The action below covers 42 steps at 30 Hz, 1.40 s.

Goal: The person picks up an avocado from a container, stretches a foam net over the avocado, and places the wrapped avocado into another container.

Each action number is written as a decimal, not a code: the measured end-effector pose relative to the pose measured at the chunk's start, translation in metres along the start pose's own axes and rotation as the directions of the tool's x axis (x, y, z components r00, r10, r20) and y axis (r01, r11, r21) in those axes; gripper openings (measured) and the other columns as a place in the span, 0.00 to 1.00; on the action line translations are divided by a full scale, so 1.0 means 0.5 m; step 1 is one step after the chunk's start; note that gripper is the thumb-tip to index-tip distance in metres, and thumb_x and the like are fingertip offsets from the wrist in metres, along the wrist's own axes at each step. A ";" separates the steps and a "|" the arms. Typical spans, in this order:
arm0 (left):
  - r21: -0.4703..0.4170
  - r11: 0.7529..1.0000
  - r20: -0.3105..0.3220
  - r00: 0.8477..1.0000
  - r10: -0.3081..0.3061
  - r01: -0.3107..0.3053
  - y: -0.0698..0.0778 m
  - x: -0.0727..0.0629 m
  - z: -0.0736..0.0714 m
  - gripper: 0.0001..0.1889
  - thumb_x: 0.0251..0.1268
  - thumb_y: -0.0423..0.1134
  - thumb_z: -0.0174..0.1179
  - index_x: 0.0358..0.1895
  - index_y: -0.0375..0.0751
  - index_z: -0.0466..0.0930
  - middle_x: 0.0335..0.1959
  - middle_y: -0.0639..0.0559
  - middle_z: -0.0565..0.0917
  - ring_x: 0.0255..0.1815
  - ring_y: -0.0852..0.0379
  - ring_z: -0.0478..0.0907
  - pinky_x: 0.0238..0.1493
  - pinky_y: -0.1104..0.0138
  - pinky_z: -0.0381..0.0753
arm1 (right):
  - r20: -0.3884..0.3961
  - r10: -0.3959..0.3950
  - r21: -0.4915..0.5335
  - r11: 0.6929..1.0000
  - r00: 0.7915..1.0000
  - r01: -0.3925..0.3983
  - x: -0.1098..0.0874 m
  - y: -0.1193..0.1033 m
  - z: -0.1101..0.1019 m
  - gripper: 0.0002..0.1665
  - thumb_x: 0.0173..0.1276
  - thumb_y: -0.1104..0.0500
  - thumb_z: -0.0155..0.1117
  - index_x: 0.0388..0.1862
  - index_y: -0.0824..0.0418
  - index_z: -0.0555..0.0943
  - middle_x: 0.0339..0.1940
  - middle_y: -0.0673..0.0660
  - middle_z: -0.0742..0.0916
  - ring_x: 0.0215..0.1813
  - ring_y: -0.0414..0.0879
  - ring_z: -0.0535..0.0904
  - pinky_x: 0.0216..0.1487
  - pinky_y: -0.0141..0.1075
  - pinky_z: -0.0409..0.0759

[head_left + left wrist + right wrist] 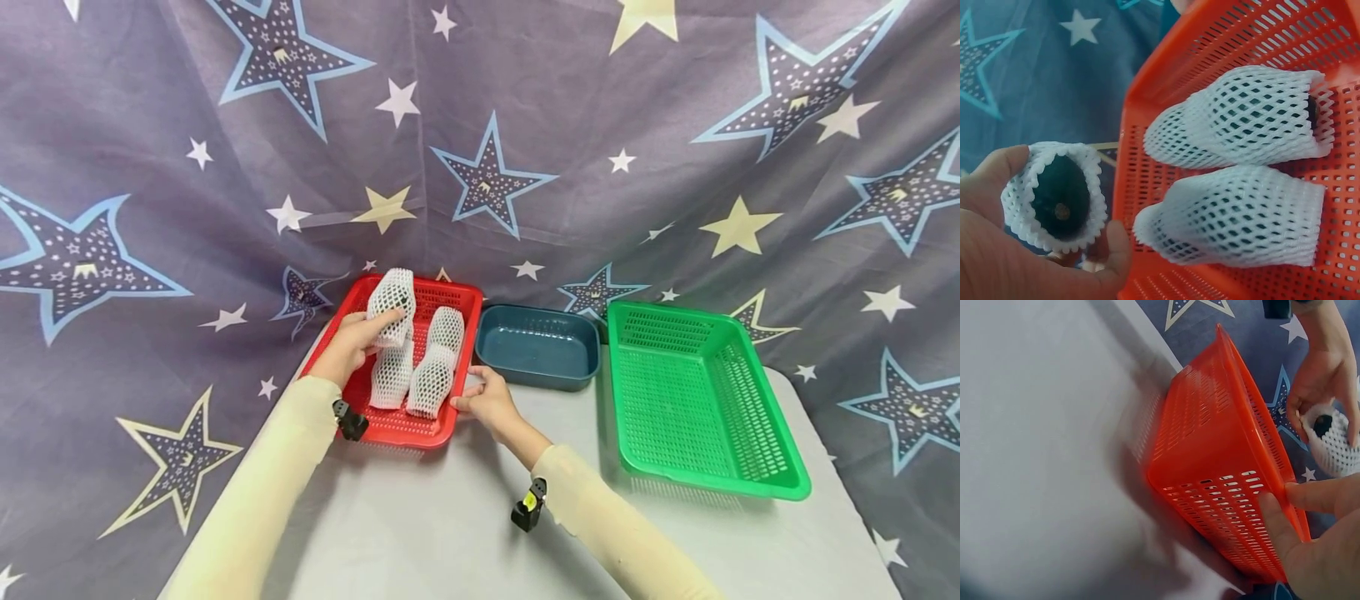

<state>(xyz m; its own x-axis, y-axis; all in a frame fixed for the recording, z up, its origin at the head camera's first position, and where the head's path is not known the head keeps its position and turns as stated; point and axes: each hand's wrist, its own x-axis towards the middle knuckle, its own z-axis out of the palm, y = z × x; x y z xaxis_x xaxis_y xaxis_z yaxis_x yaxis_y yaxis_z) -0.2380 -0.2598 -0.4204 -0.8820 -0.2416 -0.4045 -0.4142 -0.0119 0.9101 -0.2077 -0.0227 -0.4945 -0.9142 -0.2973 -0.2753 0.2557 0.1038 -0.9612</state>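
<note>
My left hand (352,340) grips a dark green avocado in a white foam net (393,304), raised above the left part of the red basket (405,437). In the left wrist view, the net's open end shows the avocado's brown stem scar. Two more white netted shapes (1260,109) (1241,215) lie side by side in the basket; the mesh mostly hides their contents. My right hand (491,404) pinches the basket's right rim, with fingers on both sides of it in the right wrist view.
A dark blue bin (538,379) stands just right of the red basket. Farther right is a green perforated basket (708,483). All three stand on a white table (450,533), against a grey curtain (570,192) with stars.
</note>
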 end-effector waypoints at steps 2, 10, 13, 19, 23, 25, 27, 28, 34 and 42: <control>0.016 1.000 0.001 1.000 -0.020 0.020 0.000 0.013 0.012 0.17 0.67 0.47 0.66 0.48 0.40 0.74 0.28 0.62 0.80 0.30 0.67 0.79 0.60 0.61 0.80 | -0.004 -0.003 -0.003 1.000 1.000 0.003 0.000 0.000 -0.001 0.41 0.60 0.79 0.68 0.72 0.71 0.67 0.28 0.56 0.80 0.24 0.41 0.82 0.46 0.51 0.88; 0.094 0.992 -0.056 0.995 -0.078 0.083 -0.016 0.067 0.059 0.35 0.66 0.49 0.66 0.69 0.33 0.65 0.54 0.49 0.73 0.44 0.61 0.74 0.61 0.61 0.79 | -0.001 -0.026 -0.011 1.000 1.000 0.026 -0.003 0.000 -0.002 0.40 0.60 0.79 0.68 0.71 0.72 0.67 0.27 0.57 0.83 0.25 0.41 0.84 0.39 0.42 0.90; 0.075 0.994 -0.085 0.994 -0.070 0.076 -0.030 0.086 0.078 0.40 0.67 0.45 0.65 0.75 0.30 0.57 0.67 0.42 0.70 0.56 0.54 0.74 0.66 0.56 0.78 | -0.004 -0.022 -0.013 1.000 1.000 0.022 -0.005 -0.001 -0.003 0.40 0.60 0.78 0.68 0.72 0.71 0.67 0.26 0.56 0.83 0.25 0.41 0.83 0.39 0.41 0.89; 0.265 0.961 -0.158 0.987 -0.042 0.083 -0.053 0.103 0.101 0.43 0.70 0.47 0.63 0.78 0.27 0.53 0.74 0.33 0.66 0.63 0.48 0.72 0.70 0.55 0.74 | -0.015 -0.024 -0.022 0.999 1.000 0.023 -0.001 0.003 -0.003 0.41 0.59 0.78 0.69 0.71 0.71 0.68 0.26 0.56 0.82 0.24 0.39 0.82 0.40 0.41 0.89; 0.429 0.899 -0.199 0.980 0.001 0.086 -0.061 0.102 0.106 0.40 0.71 0.50 0.61 0.73 0.22 0.61 0.67 0.30 0.73 0.51 0.46 0.75 0.63 0.55 0.77 | -0.010 -0.024 -0.015 1.000 1.000 0.024 0.001 0.005 -0.003 0.41 0.59 0.78 0.69 0.72 0.71 0.67 0.26 0.56 0.82 0.24 0.39 0.82 0.40 0.42 0.89; 0.460 0.886 -0.205 0.978 0.039 0.061 -0.063 0.100 0.106 0.41 0.71 0.49 0.60 0.74 0.22 0.58 0.70 0.28 0.70 0.60 0.42 0.74 0.68 0.53 0.74 | -0.009 -0.025 -0.012 1.000 1.000 0.025 0.002 0.005 -0.003 0.41 0.60 0.78 0.69 0.72 0.71 0.67 0.26 0.56 0.82 0.24 0.39 0.82 0.39 0.41 0.89; 0.470 0.882 -0.211 0.975 0.066 0.042 -0.063 0.098 0.106 0.43 0.71 0.48 0.60 0.76 0.22 0.52 0.73 0.27 0.66 0.72 0.38 0.67 0.75 0.51 0.68 | -0.010 -0.026 -0.012 1.000 1.000 0.026 0.002 0.004 -0.005 0.40 0.60 0.78 0.69 0.72 0.71 0.67 0.26 0.56 0.82 0.24 0.40 0.82 0.37 0.40 0.89; 0.471 0.881 -0.214 0.974 0.076 0.035 -0.063 0.096 0.106 0.44 0.71 0.47 0.61 0.77 0.23 0.50 0.74 0.26 0.64 0.75 0.36 0.64 0.76 0.49 0.67 | -0.011 -0.027 -0.014 1.000 1.000 0.027 0.001 0.003 -0.005 0.40 0.60 0.78 0.69 0.72 0.71 0.67 0.26 0.56 0.82 0.24 0.40 0.82 0.36 0.38 0.89; 0.558 0.830 -0.235 0.961 0.146 0.011 -0.063 0.091 0.103 0.39 0.66 0.48 0.66 0.69 0.22 0.64 0.66 0.26 0.74 0.66 0.35 0.73 0.66 0.51 0.77 | -0.020 -0.032 -0.032 0.999 0.999 0.031 -0.001 0.001 -0.004 0.40 0.59 0.78 0.70 0.71 0.71 0.68 0.27 0.56 0.82 0.24 0.39 0.81 0.39 0.40 0.89; 0.646 0.763 -0.200 0.966 0.165 0.004 -0.072 0.095 0.099 0.35 0.63 0.49 0.69 0.62 0.21 0.74 0.59 0.28 0.80 0.59 0.36 0.78 0.62 0.48 0.79 | -0.019 -0.030 -0.041 0.999 0.999 0.029 -0.005 -0.001 -0.005 0.40 0.60 0.77 0.69 0.72 0.71 0.68 0.27 0.57 0.82 0.24 0.39 0.81 0.36 0.36 0.89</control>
<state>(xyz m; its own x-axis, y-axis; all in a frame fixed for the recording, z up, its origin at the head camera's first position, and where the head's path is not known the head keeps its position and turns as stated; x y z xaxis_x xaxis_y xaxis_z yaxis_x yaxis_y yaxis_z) -0.2760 -0.2230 -0.4766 -0.8752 -0.4293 -0.2231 -0.4646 0.6171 0.6351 -0.2065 -0.0197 -0.4935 -0.9271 -0.2826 -0.2461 0.2160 0.1335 -0.9672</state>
